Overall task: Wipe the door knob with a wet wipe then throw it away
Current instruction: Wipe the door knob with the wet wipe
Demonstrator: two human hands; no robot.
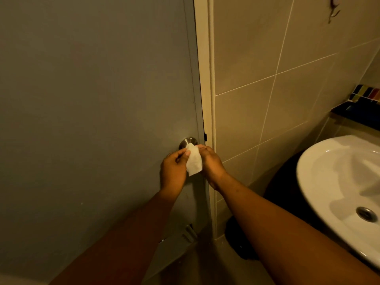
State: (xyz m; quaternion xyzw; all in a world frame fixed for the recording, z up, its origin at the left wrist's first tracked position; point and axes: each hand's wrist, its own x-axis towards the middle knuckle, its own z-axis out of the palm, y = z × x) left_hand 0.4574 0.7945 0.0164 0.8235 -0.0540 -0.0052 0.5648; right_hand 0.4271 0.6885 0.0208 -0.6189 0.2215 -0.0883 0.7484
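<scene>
A round metal door knob (186,141) sits on the grey door (92,99) near its right edge. A white wet wipe (194,161) hangs just below and in front of the knob, its top edge touching the knob. My left hand (173,171) pinches the wipe's left upper edge. My right hand (209,162) holds its right side. Both hands are close together right under the knob, and the knob's lower part is hidden by the wipe.
A cream door frame (205,79) and beige tiled wall (277,68) lie right of the door. A white sink (339,192) juts out at the right. Something dark, perhaps a bin (273,202), stands below the sink by the wall.
</scene>
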